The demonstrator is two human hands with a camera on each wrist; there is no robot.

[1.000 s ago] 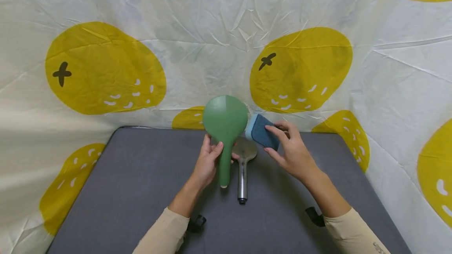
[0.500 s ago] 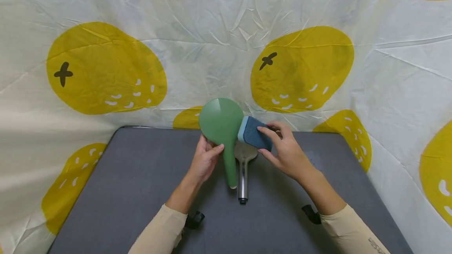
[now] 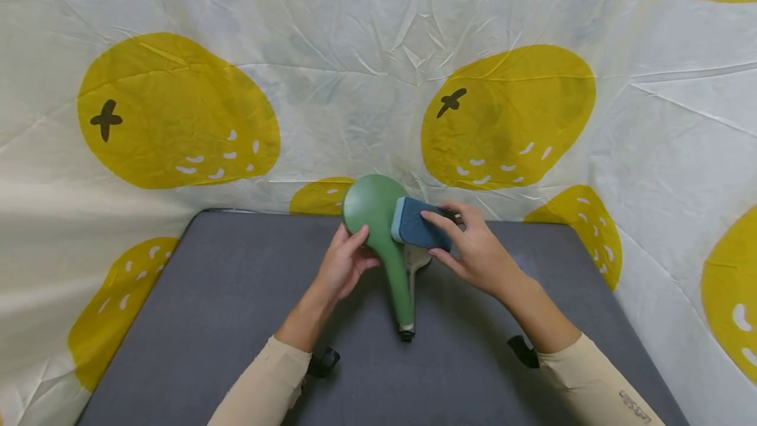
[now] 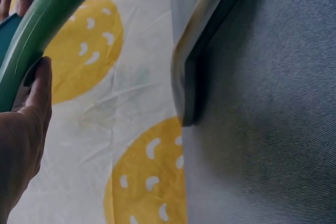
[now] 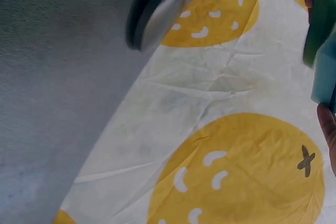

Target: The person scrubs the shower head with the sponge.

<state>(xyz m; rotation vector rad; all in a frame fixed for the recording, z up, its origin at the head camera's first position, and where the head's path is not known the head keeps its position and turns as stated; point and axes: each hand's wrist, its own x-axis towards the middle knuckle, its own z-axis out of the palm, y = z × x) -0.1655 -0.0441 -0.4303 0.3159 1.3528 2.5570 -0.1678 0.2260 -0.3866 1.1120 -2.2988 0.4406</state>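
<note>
In the head view a green shower head (image 3: 372, 206) is held up over the table, its handle slanting down to the right. My left hand (image 3: 345, 261) grips it by the head's lower left edge, thumb on the smooth back. Between thumb and fingers my right hand (image 3: 473, 242) pinches a blue sponge (image 3: 422, 223), whose light blue layer meets the right side of the green head. Behind them a chrome shower head (image 3: 418, 258) lies on the table, partly hidden. The left wrist view shows the green handle (image 4: 50, 17) close up; the right wrist view catches the sponge's pale side (image 5: 324, 80).
A dark grey table (image 3: 248, 294) spreads under both arms. Cream cloth with yellow fruit shapes (image 3: 508, 117) hangs behind it and at the sides. Black wrist mounts (image 3: 324, 361) show below the forearms.
The green shower head has tilted, its handle end swinging right across the chrome one. My right hand has moved left with the sponge, from beside the green head onto its right side.
</note>
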